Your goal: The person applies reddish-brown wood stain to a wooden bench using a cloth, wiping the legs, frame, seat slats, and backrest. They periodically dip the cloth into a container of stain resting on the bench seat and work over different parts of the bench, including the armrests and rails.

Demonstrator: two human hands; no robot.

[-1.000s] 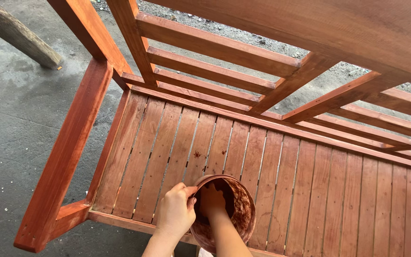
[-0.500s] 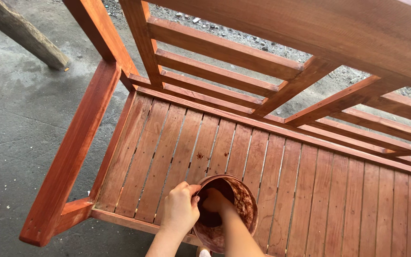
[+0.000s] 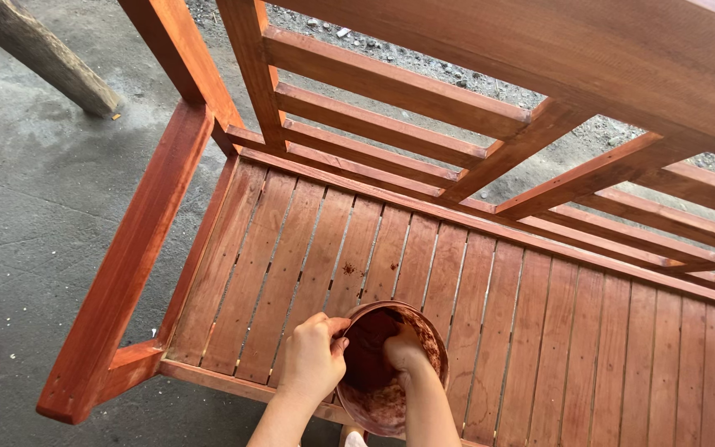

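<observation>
While the left hand [image 3: 312, 358] keeps pinching the rim of the stain-smeared bowl [image 3: 391, 368] on the slatted seat [image 3: 291, 265], the right hand [image 3: 403, 348] has sunk deeper inside, its grasp hidden.

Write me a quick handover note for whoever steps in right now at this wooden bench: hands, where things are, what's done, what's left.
Left hand: gripping the rim of the small stained bowl, steadying it at the front edge of the bench seat.
Right hand: reaching down inside the bowl; whether it holds anything cannot be seen.
Bench: reddish-brown on seat slats, armrest and back rails; a dark spot sits on one slat behind the bowl.
Done: the wood in view looks coloured.
Left: probably the spot; how much is in the bowl is unclear.
</observation>
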